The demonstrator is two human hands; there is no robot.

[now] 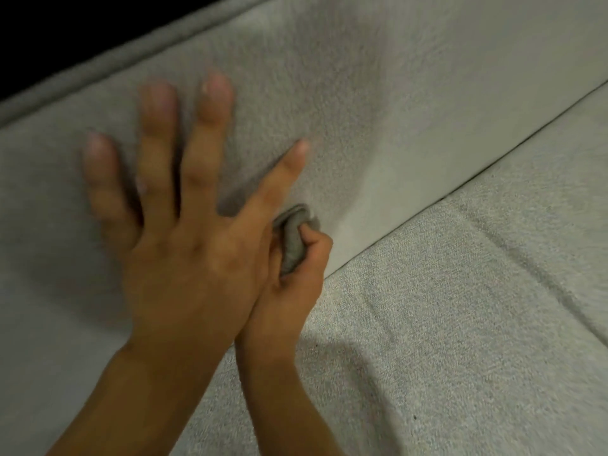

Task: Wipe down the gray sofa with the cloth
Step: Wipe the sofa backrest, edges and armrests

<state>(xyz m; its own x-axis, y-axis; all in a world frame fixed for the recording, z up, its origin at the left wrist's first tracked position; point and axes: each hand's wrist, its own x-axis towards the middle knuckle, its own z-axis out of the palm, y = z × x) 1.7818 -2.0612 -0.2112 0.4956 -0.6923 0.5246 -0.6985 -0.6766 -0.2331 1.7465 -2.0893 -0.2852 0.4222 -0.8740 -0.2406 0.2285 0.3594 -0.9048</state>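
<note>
The gray sofa fills the view, its backrest rising above the seat cushion. My left hand lies flat on the backrest with its fingers spread and straight; it looks blurred. Just to its right and partly under it, my right hand grips a small bunched gray cloth. The cloth presses against the lower backrest, close to the crease where backrest and seat meet. Most of the cloth is hidden inside my fist.
A dark seam runs diagonally between backrest and seat. The backrest's rounded top edge borders a black unlit area at the upper left. A fold line crosses the seat cushion on the right.
</note>
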